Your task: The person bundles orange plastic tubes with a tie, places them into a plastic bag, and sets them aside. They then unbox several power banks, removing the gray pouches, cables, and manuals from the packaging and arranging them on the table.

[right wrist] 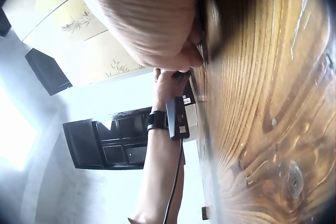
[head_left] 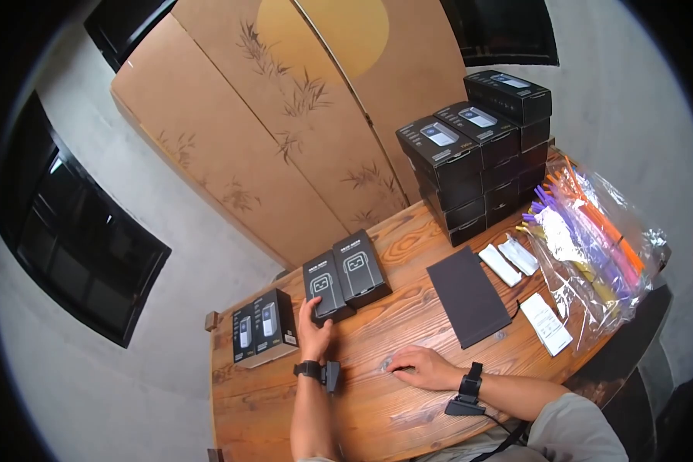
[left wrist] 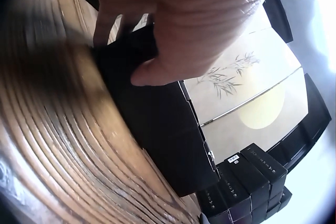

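Note:
Two black boxes with a white line drawing lie side by side on the table in the head view. My left hand (head_left: 313, 332) grips the left black box (head_left: 323, 286). In the left wrist view, the thumb (left wrist: 148, 73) presses that box's near face (left wrist: 157, 113), while the other fingers reach round its side. To the right of this box is the second black box (head_left: 359, 267). My right hand (head_left: 426, 368) rests on the wooden table nearer my body, its fingers loosely bent and holding nothing.
Two upright black boxes (head_left: 262, 326) stand at the left. Stacked black boxes (head_left: 481, 146) rise at the back right. A dark flat sheet (head_left: 470, 296), white packets (head_left: 500, 266), a printed paper slip (head_left: 546, 323) and a clear bag of colourful sticks (head_left: 593, 239) lie at the right.

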Action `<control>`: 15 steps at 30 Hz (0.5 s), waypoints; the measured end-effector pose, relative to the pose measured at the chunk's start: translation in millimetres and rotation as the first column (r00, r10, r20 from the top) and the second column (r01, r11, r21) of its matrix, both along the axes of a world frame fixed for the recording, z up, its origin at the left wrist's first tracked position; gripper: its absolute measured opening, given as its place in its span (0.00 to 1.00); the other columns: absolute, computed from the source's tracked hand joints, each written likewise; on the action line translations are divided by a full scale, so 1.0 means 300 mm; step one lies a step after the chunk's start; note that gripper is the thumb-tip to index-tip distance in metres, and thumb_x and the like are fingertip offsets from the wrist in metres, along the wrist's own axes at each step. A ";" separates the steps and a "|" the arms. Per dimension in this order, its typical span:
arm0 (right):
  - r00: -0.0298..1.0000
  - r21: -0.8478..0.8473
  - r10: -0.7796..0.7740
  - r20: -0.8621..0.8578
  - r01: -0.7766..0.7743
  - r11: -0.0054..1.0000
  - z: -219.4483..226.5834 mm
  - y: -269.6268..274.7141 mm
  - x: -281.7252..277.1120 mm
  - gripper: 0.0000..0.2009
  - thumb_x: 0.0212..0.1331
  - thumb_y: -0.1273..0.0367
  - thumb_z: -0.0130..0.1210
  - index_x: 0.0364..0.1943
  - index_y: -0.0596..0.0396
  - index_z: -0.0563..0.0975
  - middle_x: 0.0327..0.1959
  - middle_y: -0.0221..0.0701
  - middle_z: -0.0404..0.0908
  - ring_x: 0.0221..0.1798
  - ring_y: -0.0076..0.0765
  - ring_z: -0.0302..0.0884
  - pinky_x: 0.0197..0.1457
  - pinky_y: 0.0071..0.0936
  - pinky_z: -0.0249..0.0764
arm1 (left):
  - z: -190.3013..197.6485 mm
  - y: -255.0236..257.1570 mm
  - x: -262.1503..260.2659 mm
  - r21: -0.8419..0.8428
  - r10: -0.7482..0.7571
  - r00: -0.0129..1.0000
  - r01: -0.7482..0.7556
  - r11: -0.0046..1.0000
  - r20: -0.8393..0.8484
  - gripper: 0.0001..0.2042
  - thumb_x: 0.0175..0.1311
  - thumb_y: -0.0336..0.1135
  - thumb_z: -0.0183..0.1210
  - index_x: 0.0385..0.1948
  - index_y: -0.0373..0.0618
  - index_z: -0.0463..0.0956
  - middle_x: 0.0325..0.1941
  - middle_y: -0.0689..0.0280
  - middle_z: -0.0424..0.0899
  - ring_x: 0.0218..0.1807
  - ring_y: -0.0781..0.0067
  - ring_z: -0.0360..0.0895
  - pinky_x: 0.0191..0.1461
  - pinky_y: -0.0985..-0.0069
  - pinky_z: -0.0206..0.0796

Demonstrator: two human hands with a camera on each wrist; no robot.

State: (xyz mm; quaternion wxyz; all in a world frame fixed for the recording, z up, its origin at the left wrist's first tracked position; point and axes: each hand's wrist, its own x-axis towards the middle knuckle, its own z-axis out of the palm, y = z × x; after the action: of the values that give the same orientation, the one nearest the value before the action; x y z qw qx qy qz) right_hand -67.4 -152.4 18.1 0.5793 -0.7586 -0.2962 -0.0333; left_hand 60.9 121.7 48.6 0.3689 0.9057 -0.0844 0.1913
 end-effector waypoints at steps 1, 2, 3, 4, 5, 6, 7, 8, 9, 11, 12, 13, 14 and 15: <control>1.000 -0.008 0.003 -0.002 -0.003 1.000 -0.001 0.000 0.001 0.09 0.58 0.69 0.59 0.41 0.53 0.84 0.44 0.36 0.84 0.52 0.43 0.78 0.54 0.35 0.76 | 0.000 -0.001 0.004 -0.023 -0.018 1.000 0.018 1.000 -0.010 0.28 0.47 0.18 0.62 0.55 0.48 0.73 0.68 0.51 0.67 0.69 0.51 0.65 0.70 0.68 0.58; 1.000 -0.017 0.007 -0.004 -0.008 1.000 -0.004 0.000 0.002 0.09 0.58 0.68 0.59 0.41 0.53 0.84 0.44 0.35 0.84 0.52 0.43 0.78 0.55 0.35 0.76 | -0.003 -0.001 0.010 -0.047 -0.036 0.999 0.035 0.998 -0.020 0.29 0.47 0.18 0.62 0.56 0.48 0.73 0.68 0.51 0.67 0.70 0.51 0.65 0.70 0.68 0.58; 1.000 -0.026 0.011 -0.007 -0.011 1.000 -0.008 0.001 0.004 0.09 0.58 0.68 0.59 0.41 0.53 0.84 0.44 0.35 0.84 0.52 0.43 0.78 0.55 0.35 0.76 | -0.007 0.000 0.013 -0.071 -0.055 0.998 0.052 0.996 -0.030 0.29 0.46 0.18 0.62 0.56 0.47 0.72 0.68 0.51 0.67 0.70 0.51 0.64 0.71 0.68 0.58; 1.000 -0.033 0.014 0.004 -0.014 0.999 -0.016 0.004 0.006 0.09 0.59 0.68 0.59 0.41 0.53 0.84 0.45 0.35 0.84 0.53 0.43 0.78 0.56 0.36 0.75 | -0.014 0.003 0.008 -0.070 -0.046 0.999 0.044 0.997 -0.029 0.30 0.47 0.18 0.61 0.58 0.47 0.70 0.69 0.52 0.66 0.70 0.53 0.64 0.70 0.68 0.58; 1.000 -0.040 0.014 0.013 -0.013 0.999 -0.021 0.005 0.009 0.09 0.59 0.67 0.59 0.41 0.52 0.84 0.45 0.35 0.84 0.53 0.43 0.78 0.56 0.36 0.75 | -0.020 0.001 -0.002 -0.070 -0.041 0.999 0.038 0.997 -0.030 0.31 0.48 0.18 0.61 0.60 0.47 0.68 0.69 0.52 0.65 0.70 0.54 0.64 0.70 0.68 0.59; 1.000 -0.047 0.006 0.023 -0.005 0.999 -0.026 0.003 0.009 0.09 0.59 0.67 0.59 0.41 0.52 0.84 0.45 0.35 0.84 0.53 0.43 0.78 0.56 0.36 0.75 | -0.028 -0.006 -0.006 -0.069 -0.043 0.999 0.041 0.997 -0.030 0.32 0.49 0.18 0.61 0.61 0.47 0.66 0.70 0.53 0.64 0.70 0.55 0.64 0.70 0.67 0.59; 1.000 -0.048 0.008 0.002 -0.008 0.999 -0.028 0.000 0.005 0.09 0.59 0.67 0.59 0.41 0.52 0.84 0.45 0.35 0.84 0.53 0.43 0.78 0.57 0.36 0.75 | -0.050 -0.004 -0.012 -0.259 -0.077 0.995 0.059 0.964 -0.062 0.33 0.51 0.18 0.61 0.64 0.47 0.63 0.70 0.53 0.63 0.70 0.56 0.63 0.70 0.68 0.59; 1.000 -0.049 0.005 -0.018 -0.006 0.999 -0.023 0.000 0.004 0.09 0.59 0.67 0.59 0.41 0.52 0.84 0.45 0.35 0.84 0.53 0.43 0.78 0.57 0.36 0.74 | -0.085 0.012 -0.021 -0.441 -0.122 0.989 0.071 0.895 -0.089 0.35 0.53 0.19 0.61 0.66 0.47 0.60 0.71 0.54 0.62 0.70 0.57 0.63 0.70 0.68 0.59; 0.999 -0.049 0.000 -0.037 -0.002 0.999 -0.019 0.000 0.002 0.09 0.60 0.67 0.58 0.41 0.52 0.84 0.45 0.35 0.84 0.53 0.43 0.78 0.57 0.36 0.74 | -0.118 0.021 -0.028 -0.606 -0.174 0.979 0.074 0.792 -0.109 0.36 0.55 0.19 0.61 0.68 0.47 0.57 0.71 0.55 0.60 0.70 0.58 0.63 0.70 0.68 0.59; 0.999 -0.041 0.003 -0.032 -0.005 0.999 -0.029 0.003 0.005 0.09 0.59 0.67 0.58 0.41 0.52 0.84 0.45 0.35 0.84 0.53 0.43 0.78 0.57 0.36 0.74 | -0.138 0.019 -0.078 -0.655 -0.024 0.991 -0.067 0.753 -0.128 0.36 0.59 0.19 0.58 0.70 0.43 0.50 0.71 0.55 0.59 0.70 0.58 0.64 0.68 0.68 0.62; 1.000 -0.038 0.011 -0.022 -0.012 0.999 -0.031 0.003 0.008 0.09 0.59 0.67 0.59 0.41 0.52 0.84 0.45 0.35 0.84 0.53 0.43 0.78 0.56 0.36 0.75 | -0.154 0.025 -0.100 -0.720 -0.014 0.989 -0.099 0.687 -0.149 0.35 0.60 0.20 0.58 0.69 0.41 0.52 0.70 0.55 0.60 0.69 0.60 0.65 0.67 0.69 0.63; 1.000 -0.035 0.022 -0.013 -0.023 0.999 -0.031 0.001 0.009 0.09 0.59 0.67 0.59 0.41 0.52 0.84 0.44 0.36 0.84 0.53 0.43 0.78 0.56 0.36 0.75 | -0.171 0.033 -0.123 -0.777 -0.002 0.985 -0.135 0.615 -0.173 0.33 0.61 0.21 0.59 0.68 0.39 0.53 0.70 0.55 0.62 0.68 0.63 0.65 0.65 0.70 0.64; 1.000 -0.037 0.017 -0.025 -0.018 0.999 -0.025 -0.002 0.006 0.09 0.59 0.67 0.59 0.40 0.53 0.84 0.44 0.36 0.84 0.53 0.43 0.78 0.56 0.36 0.75 | -0.170 0.032 -0.143 -0.825 0.010 0.980 -0.173 0.539 -0.199 0.32 0.62 0.21 0.59 0.68 0.38 0.55 0.69 0.56 0.63 0.68 0.65 0.66 0.64 0.70 0.65; 0.999 -0.038 0.015 -0.038 -0.017 0.999 -0.018 -0.003 0.003 0.09 0.59 0.67 0.59 0.40 0.53 0.84 0.44 0.36 0.83 0.53 0.43 0.78 0.56 0.35 0.75 | -0.170 0.030 -0.161 -0.822 -0.005 0.980 -0.165 0.546 -0.201 0.30 0.62 0.22 0.59 0.66 0.36 0.56 0.67 0.55 0.65 0.66 0.66 0.68 0.63 0.72 0.66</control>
State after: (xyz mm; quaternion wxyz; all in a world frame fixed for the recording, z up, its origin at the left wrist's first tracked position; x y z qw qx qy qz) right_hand -66.6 -153.2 12.6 0.5702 -0.7678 -0.2920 -0.0087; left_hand 12.7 130.7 -2.4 0.7511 0.6380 0.0916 0.1428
